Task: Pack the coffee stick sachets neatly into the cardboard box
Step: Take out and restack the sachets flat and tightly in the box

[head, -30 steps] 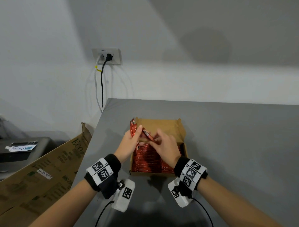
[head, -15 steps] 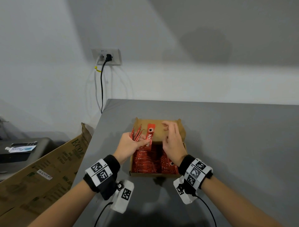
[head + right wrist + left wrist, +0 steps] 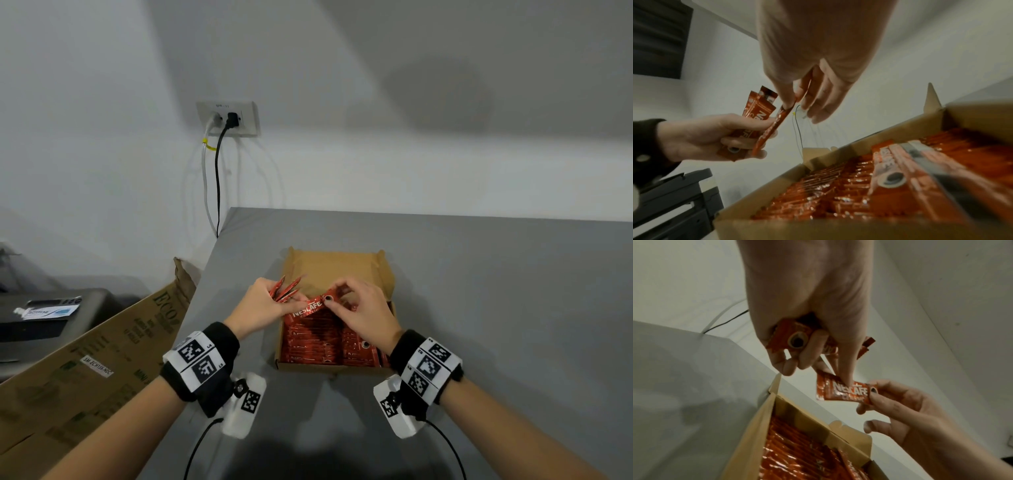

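Above the cardboard box (image 3: 337, 265) on the desk (image 3: 496, 308), one sachet (image 3: 310, 306) is shared between both hands.

Seen from the head, spare sachets (image 3: 286, 291) are gripped in the left hand (image 3: 260, 308). From the left wrist, the sachet's (image 3: 842, 391) end is pinched by the right hand (image 3: 906, 408). From the right wrist, packed rows (image 3: 838, 186) are seen below the hands.

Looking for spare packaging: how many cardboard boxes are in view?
2: the open cardboard box holding sachets on the table, and a large carton left of it. Others may be hidden.
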The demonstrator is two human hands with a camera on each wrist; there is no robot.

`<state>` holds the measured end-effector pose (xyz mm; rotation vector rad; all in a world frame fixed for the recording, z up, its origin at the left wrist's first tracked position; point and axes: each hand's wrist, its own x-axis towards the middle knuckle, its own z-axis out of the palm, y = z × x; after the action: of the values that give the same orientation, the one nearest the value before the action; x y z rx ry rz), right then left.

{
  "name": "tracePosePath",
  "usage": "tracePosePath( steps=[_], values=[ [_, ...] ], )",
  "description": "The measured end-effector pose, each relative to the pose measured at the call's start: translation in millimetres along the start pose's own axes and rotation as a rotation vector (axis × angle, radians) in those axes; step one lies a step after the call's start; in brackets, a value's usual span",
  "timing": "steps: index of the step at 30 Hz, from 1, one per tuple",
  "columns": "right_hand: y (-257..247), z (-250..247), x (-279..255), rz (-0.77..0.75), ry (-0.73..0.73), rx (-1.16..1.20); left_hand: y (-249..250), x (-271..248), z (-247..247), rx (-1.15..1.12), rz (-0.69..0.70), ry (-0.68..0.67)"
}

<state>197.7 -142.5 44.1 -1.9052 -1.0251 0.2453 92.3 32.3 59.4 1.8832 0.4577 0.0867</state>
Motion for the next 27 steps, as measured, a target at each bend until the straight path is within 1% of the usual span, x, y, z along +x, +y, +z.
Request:
tracePosePath(
  steps=[2,5,7,9,12,15,18,22,27],
  values=[
    [1.6,-0.4,-2.8,-0.014,-0.063,-0.013,-0.1,-1.0,-2.2,0.055,0.017,-0.061],
    [3.1,0.6,-5.3,-0.031,-0.215,-0.085,-0.7,-2.5,-1.4,0.175,0.045,-0.131],
    [1.5,-1.0,-6.0,0.044,-0.332,-0.106,-3.5,-3.9,0.6,0.246,0.054,-0.175],
    [-1.2,-1.5,-6.4,0.139,-0.418,-0.118,-7.1,-6.2,2.1,0.304,0.046,-0.223],
    [-3.3,2.1,-9.3,0.193,-0.458,-0.137,-11.0,-9.4,2.4,0.343,0.002,-0.292],
    [-6.9,5.7,-13.5,0.193,-0.559,-0.16,-10.9,-12.0,3.5,0.417,-0.037,-0.346],
    [-11.8,7.6,-13.2,0.168,-0.601,-0.238,-10.0,-11.2,6.5,0.508,-0.026,-0.355],
    [-16.7,8.5,-7.4,0.198,-0.658,-0.311,-7.0,-9.8,15.3,0.585,0.011,-0.36],
    [-18.0,9.0,-8.9,0.163,-0.667,-0.41,-10.7,-7.4,17.1,0.647,0.003,-0.392]
  ],
)
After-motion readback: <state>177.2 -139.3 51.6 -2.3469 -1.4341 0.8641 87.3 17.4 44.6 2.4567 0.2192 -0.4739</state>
